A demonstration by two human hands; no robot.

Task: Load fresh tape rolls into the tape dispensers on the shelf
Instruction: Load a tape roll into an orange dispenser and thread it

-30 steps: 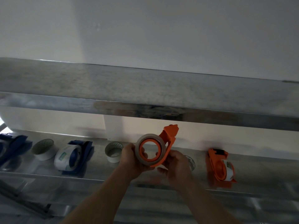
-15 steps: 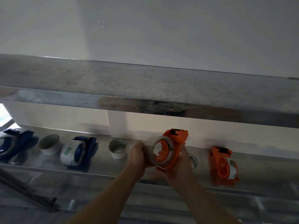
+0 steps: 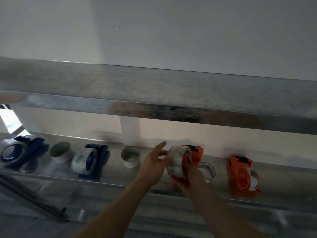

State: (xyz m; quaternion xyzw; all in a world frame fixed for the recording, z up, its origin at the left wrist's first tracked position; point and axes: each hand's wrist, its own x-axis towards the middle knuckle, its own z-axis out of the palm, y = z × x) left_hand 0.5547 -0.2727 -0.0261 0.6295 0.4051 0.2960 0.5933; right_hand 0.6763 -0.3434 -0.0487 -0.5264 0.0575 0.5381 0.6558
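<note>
Clear glossy tape roll (image 3: 177, 160) on the orange plastic dispenser (image 3: 196, 152) looks light, stiff, slick: take its rim. Right hand (image 3: 191, 180) grips the dispenser's base; left hand (image 3: 154, 163), fingers straight, touches the roll.

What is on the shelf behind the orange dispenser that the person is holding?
A clear tape roll lies on the shelf behind the orange dispenser, to its right. The dispenser and the right hand cover the roll's left part, so anything else there is hidden.
</note>
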